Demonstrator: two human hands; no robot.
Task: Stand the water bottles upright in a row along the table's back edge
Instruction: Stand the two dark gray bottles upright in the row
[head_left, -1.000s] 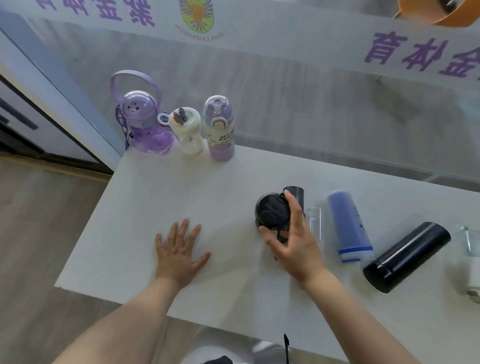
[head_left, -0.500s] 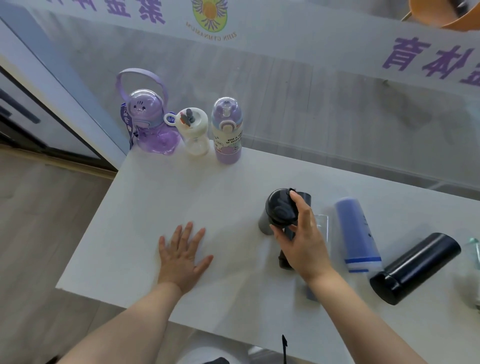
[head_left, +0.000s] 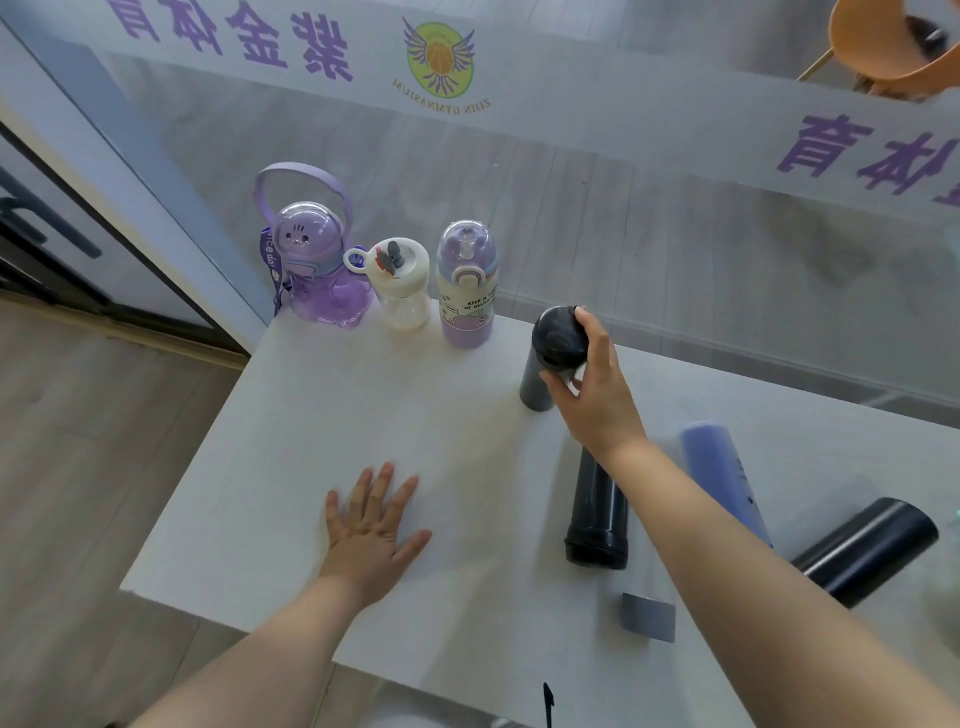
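Water bottles: three (head_left: 465, 291) standing at back edge; right hand (head_left: 592, 387) gripping grey bottle (head_left: 550, 358) upright near row; three lying; left hand (head_left: 371, 525) resting flat, holding nothing.

Bare table (head_left: 322, 426) lies left of the lying black flask (head_left: 596, 512); three upright bottles (head_left: 465, 286) block the back-left corner.

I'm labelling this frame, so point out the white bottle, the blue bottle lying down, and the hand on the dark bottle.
white bottle (head_left: 402, 291): head view, on its white lid and upper body.
blue bottle (head_left: 719, 467): head view, on its side.
right hand (head_left: 597, 395): head view, on the back of the hand.
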